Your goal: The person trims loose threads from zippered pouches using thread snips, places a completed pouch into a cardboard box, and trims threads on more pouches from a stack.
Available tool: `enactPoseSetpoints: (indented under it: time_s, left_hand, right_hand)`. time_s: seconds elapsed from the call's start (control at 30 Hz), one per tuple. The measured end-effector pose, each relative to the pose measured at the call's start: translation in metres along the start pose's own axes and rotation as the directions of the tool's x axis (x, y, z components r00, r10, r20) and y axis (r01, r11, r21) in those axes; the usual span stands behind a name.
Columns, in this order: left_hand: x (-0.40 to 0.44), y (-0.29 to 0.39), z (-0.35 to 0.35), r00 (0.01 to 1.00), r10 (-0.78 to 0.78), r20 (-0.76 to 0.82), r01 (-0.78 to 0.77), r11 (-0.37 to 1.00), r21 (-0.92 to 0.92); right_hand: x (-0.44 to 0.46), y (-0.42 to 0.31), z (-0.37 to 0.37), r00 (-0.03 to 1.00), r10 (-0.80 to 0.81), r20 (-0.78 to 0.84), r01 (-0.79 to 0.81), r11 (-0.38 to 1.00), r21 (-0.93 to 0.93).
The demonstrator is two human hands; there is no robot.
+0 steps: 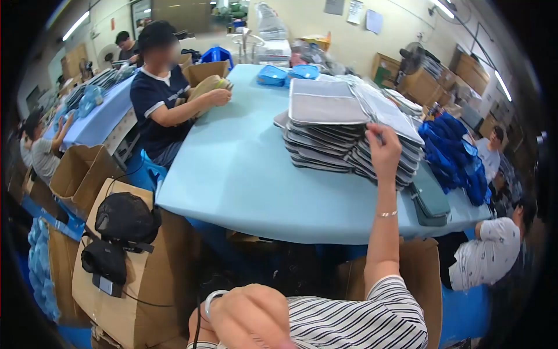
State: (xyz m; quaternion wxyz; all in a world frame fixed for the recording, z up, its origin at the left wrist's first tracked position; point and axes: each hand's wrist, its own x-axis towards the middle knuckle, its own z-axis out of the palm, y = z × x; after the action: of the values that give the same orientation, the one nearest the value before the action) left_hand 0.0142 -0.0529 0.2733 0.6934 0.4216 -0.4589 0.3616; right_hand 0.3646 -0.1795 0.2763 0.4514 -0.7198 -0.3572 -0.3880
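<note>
At the right side of the table, my right hand (383, 148) pinches the edge of a flat grey fabric piece at the top of a tall stack (325, 139). The stacked pieces have pale borders and dark edges, and they lie in two overlapping columns. The top left piece (325, 102) lies flat with its grey face up. Close to my chest, my left hand (250, 314) is curled with its back to the camera. Its fingertips are mostly hidden, so I cannot see whether it holds anything.
A light blue cloth covers the table (244, 174). Blue pouches (285, 74) lie at its back; a dark green case (429, 200) and blue fabric (453, 154) are at right. Across the left corner a person (168, 99) handles a beige item. Cardboard boxes (133, 273) and a black bag (125, 221) stand left.
</note>
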Motion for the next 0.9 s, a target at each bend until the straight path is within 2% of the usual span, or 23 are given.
enactPoseSetpoints:
  time_s: [0.07, 0.2, 0.3, 0.4, 0.47, 0.7, 0.9]
  left_hand:
    - [0.011, -0.007, 0.004, 0.994, 0.087, 0.070, -0.076, 0.985, -0.157]
    - [0.022, -0.014, 0.012, 0.984, 0.133, 0.116, -0.094, 0.951, -0.294]
    - [0.024, -0.015, 0.017, 0.982, 0.138, 0.125, -0.092, 0.944, -0.317]
    - [0.024, -0.015, 0.022, 0.981, 0.144, 0.134, -0.094, 0.942, -0.321]
    - [0.023, -0.015, 0.024, 0.980, 0.150, 0.132, -0.100, 0.940, -0.326]
    - [0.018, 0.002, 0.020, 0.973, 0.189, 0.131, -0.135, 0.930, -0.341]
    - [0.012, 0.029, 0.005, 0.970, 0.214, 0.117, -0.157, 0.915, -0.370]
  right_hand:
    - [0.018, 0.041, -0.015, 0.993, -0.118, 0.020, 0.120, 0.970, -0.210]
    - [0.032, 0.082, -0.021, 0.998, 0.001, 0.059, 0.027, 0.885, -0.465]
    - [0.037, 0.102, -0.018, 0.989, 0.066, 0.135, 0.005, 0.885, -0.465]
    - [0.043, 0.096, -0.012, 0.993, -0.077, 0.092, 0.105, 0.923, -0.369]
    - [0.048, 0.071, -0.010, 0.980, -0.194, 0.043, 0.197, 0.924, -0.327]
    - [0.007, -0.072, -0.020, 0.946, -0.308, 0.099, 0.322, 0.925, -0.202]
    - [-0.086, -0.136, -0.033, 0.887, -0.313, 0.338, 0.364, 0.927, -0.095]
